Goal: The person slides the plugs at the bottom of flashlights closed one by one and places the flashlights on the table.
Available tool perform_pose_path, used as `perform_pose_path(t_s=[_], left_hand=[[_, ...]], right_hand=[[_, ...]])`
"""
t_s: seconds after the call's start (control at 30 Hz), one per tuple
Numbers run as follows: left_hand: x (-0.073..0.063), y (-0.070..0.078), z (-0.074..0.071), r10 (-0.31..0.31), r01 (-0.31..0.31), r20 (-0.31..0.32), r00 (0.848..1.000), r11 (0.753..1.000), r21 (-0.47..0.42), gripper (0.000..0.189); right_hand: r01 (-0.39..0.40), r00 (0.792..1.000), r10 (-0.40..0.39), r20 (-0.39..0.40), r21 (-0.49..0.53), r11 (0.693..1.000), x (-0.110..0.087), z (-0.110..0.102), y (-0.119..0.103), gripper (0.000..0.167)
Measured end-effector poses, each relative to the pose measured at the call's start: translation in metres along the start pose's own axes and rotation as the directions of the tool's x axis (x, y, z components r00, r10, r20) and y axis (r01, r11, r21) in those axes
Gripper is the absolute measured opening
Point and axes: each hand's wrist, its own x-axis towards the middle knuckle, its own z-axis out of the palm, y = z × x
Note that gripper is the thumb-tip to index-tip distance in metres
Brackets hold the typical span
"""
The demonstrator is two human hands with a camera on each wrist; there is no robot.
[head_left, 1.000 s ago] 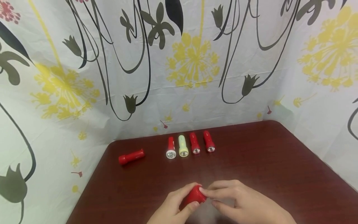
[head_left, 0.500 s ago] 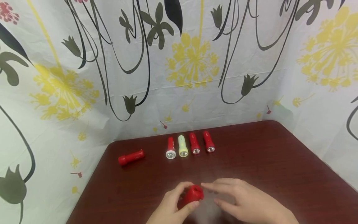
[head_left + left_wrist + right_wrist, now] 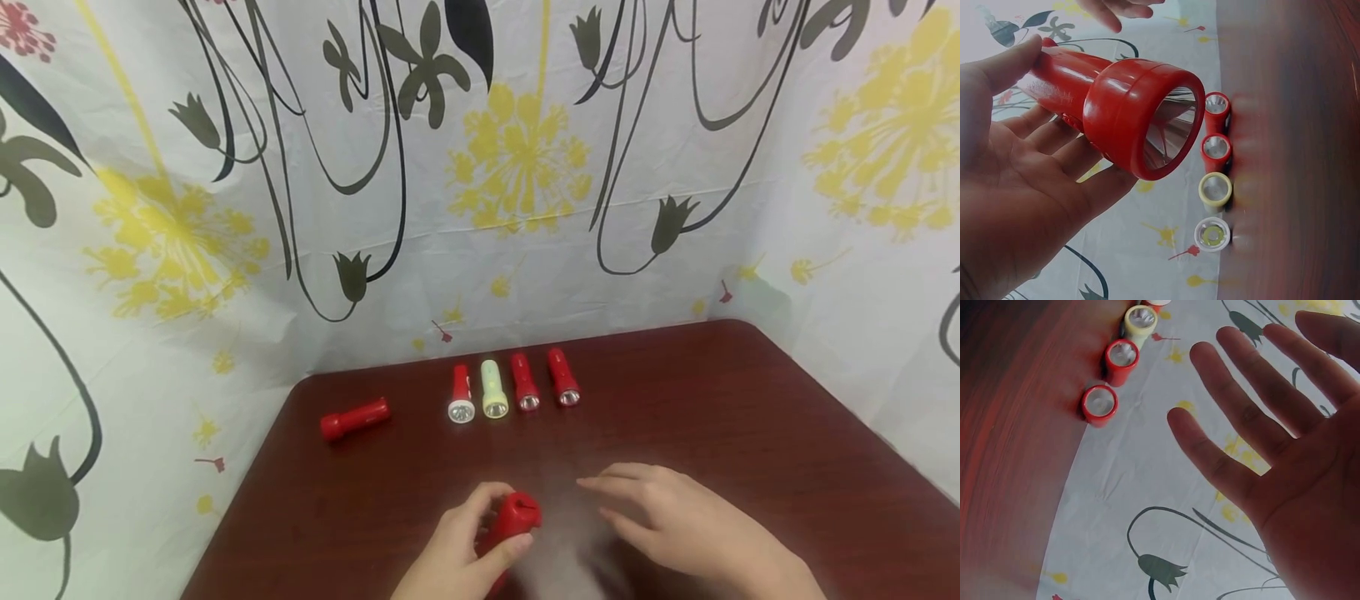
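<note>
My left hand (image 3: 457, 550) grips a red flashlight (image 3: 517, 514) above the table's near part, its tail end tipped up toward me. In the left wrist view, the thumb and fingers curl around the flashlight's body (image 3: 1063, 75), with its wide head and silvery reflector facing out. To its right, apart from the flashlight, my right hand (image 3: 671, 521) hovers with fingers extended and holds nothing. The right wrist view shows that palm (image 3: 1316, 469) with spread fingers.
Toward the back of the dark red table (image 3: 675, 400) lie, in a row, a red flashlight with white head (image 3: 461, 408), a pale yellow flashlight (image 3: 493, 392) and two red flashlights (image 3: 525, 385). Another red flashlight (image 3: 356, 419) lies at left. A patterned curtain (image 3: 450, 192) stands behind.
My right hand has let go of the flashlight's tail end and moved off to the right. The flashlight in my left hand has turned, so its tail end points more upward.
</note>
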Motion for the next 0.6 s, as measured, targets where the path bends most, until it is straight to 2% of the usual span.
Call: perform_pose_path(t_s=[0.2,0.3,0.43,0.53,0.6], left_hand=[[-0.0011,-0.0007,-0.0009,-0.047,0.046,-0.036,0.998,0.999,-0.009,0.051],[-0.001,-0.0012,-0.0017,-0.066,0.066,-0.083,0.994,0.998,-0.003,0.057],[0.0019,-0.0026,-0.0034,-0.117,0.117,-0.153,0.981,0.993,-0.013,0.065],[0.0037,-0.0046,-0.0034,-0.117,0.117,-0.201,0.973,0.993,-0.013,0.067],[0.0043,-0.0062,-0.0019,-0.093,0.092,-0.217,0.972,0.996,-0.015,0.065]], right_hand=[[-0.014,1.0,0.014,-0.007,-0.016,1.0,0.0002,0.0037,0.0005,0.038],[-0.02,1.0,0.019,-0.018,-0.035,0.999,0.0001,0.0052,0.0012,0.037],[-0.003,0.999,0.002,-0.034,-0.048,0.999,-0.0006,0.0076,0.0038,0.036],[0.014,0.999,-0.017,-0.049,-0.057,0.998,-0.0017,0.0093,0.0065,0.035],[0.014,0.999,-0.018,-0.051,-0.062,0.998,-0.0034,0.0103,0.0081,0.034]])
